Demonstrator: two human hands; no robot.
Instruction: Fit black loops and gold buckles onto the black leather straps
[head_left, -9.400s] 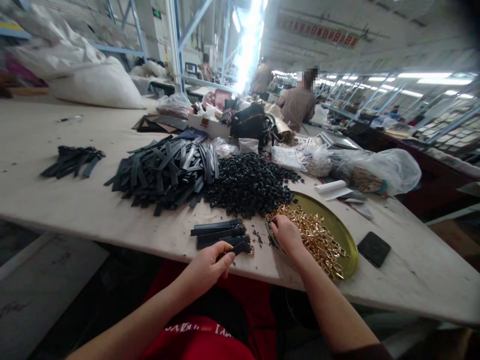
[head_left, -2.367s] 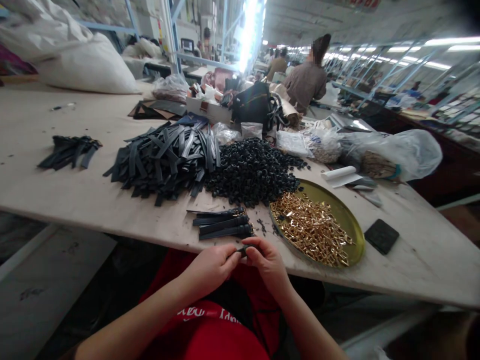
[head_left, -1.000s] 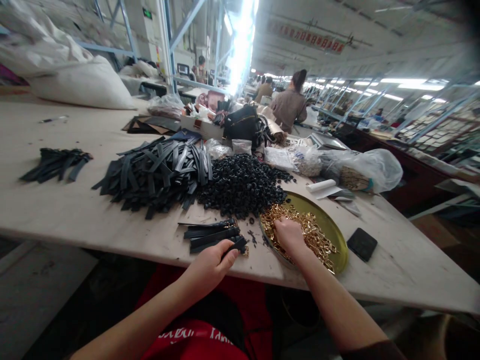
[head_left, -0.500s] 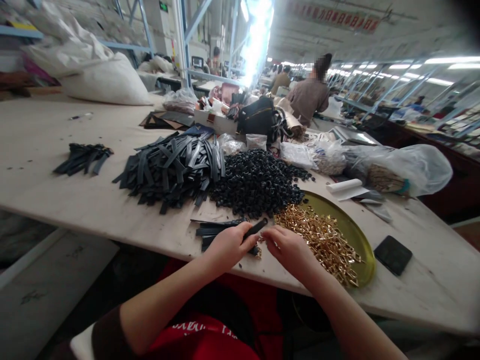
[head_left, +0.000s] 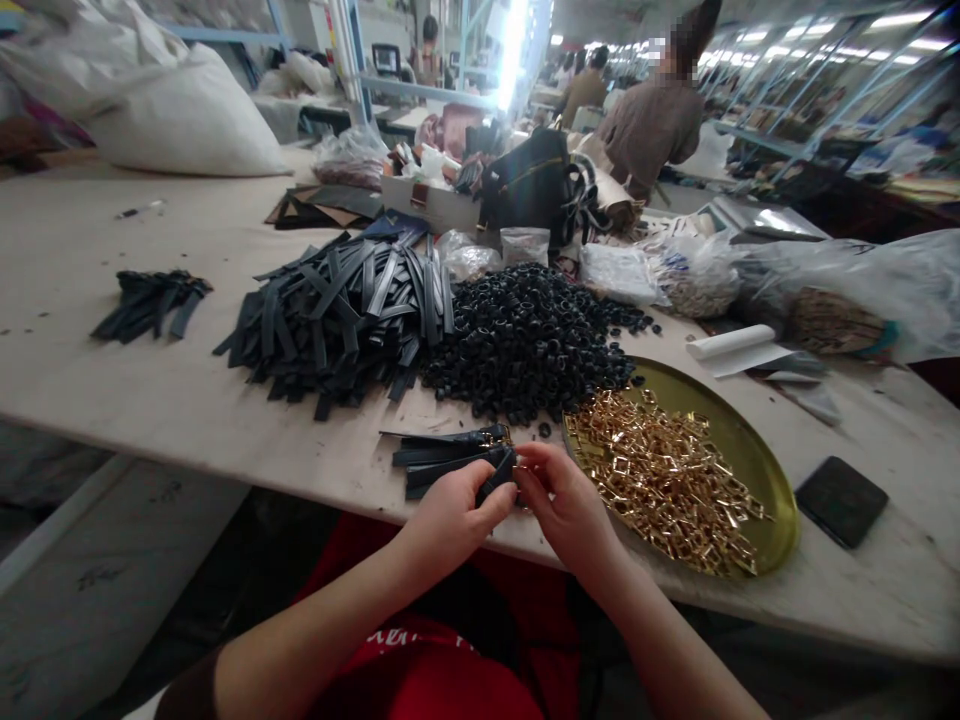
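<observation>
My left hand pinches a short black strap between thumb and fingers, just above the table's near edge. My right hand meets it at the strap's end, its fingertips closed together; what sits between them is too small to make out. Right behind and left of my fingers lies a small row of black straps with gold buckles at their right ends. Gold metal buckles fill much of a round brass-coloured tray to the right of my right hand.
A large heap of black straps lies behind my hands, beside a pile of small black loops. A smaller strap bundle is at left, a dark phone-like slab at right. Bags stand farther back; a person is beyond.
The strap in my left hand has dropped from pointing up and right to a folded-looking position between both hands. My fingers have come closer together. The whole view has shifted slightly.
</observation>
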